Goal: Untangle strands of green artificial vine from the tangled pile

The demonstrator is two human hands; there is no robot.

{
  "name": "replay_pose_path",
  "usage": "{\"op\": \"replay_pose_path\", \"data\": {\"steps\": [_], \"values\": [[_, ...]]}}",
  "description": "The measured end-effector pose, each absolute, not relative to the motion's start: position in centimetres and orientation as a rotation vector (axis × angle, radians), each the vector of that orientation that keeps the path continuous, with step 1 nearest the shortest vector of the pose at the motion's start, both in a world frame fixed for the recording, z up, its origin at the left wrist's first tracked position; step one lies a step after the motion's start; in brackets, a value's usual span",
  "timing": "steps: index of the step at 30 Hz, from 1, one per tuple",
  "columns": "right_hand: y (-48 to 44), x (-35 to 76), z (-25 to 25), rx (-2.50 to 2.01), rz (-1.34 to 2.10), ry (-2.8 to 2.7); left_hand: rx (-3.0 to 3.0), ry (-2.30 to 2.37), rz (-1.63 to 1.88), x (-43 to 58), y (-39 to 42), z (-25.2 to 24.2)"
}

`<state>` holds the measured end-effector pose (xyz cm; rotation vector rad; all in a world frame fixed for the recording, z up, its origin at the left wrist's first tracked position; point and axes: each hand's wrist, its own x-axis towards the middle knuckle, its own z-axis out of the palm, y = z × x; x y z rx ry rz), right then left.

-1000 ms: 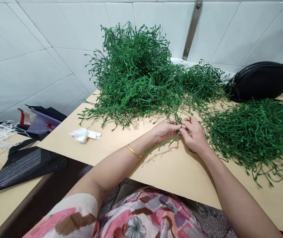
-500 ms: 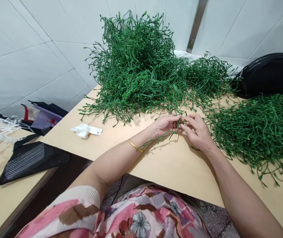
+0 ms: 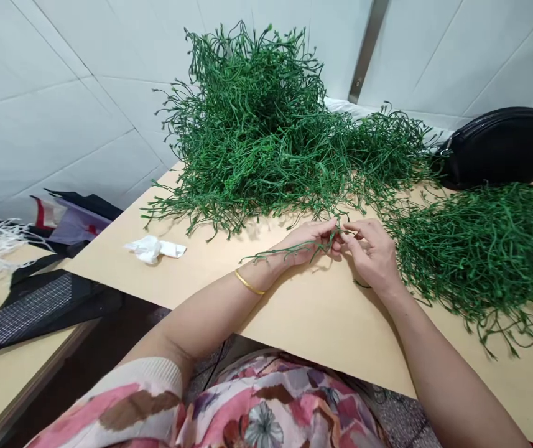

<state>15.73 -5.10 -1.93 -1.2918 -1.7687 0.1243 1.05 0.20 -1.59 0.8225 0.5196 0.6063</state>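
Note:
Both hands meet above the table, in front of a big heap of green plastic stems [image 3: 257,137] with small bud-like tips. My left hand [image 3: 315,236] is closed, its thumb and fingers pinching a thin green stem [image 3: 285,250] whose branches trail back over my wrist. Close on its right, my right hand [image 3: 373,252] has thumb and forefinger pinched at the same stem's end. The exact grip point is small and partly covered by the fingers. A short dark strand [image 3: 362,285] shows beneath my right hand.
A second pile of green stems [image 3: 485,261] lies to the right, with a black bag [image 3: 504,146] behind it. Crumpled white tissue [image 3: 154,249] rests at the left. Farther left are a black mesh piece [image 3: 37,308] and white strands [image 3: 0,246]. A tiled wall [image 3: 121,50] stands behind.
The stem's trailing branches have swung up and spread over my left wrist, away from the bracelet. My fingers have shifted slightly on the stem. The whole view has moved a little.

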Motion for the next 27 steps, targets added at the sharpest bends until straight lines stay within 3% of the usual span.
{"op": "replay_pose_path", "data": {"steps": [18, 27], "values": [[-5.3, 15.2, -1.7, -1.375, 0.061, -1.769, 1.085, 0.788, 0.735, 2.3, -1.7, -0.7], [-5.9, 14.7, -1.0, -1.425, 0.397, -1.664, 1.032, 0.863, 0.931, 2.2, -1.7, -0.7]]}}
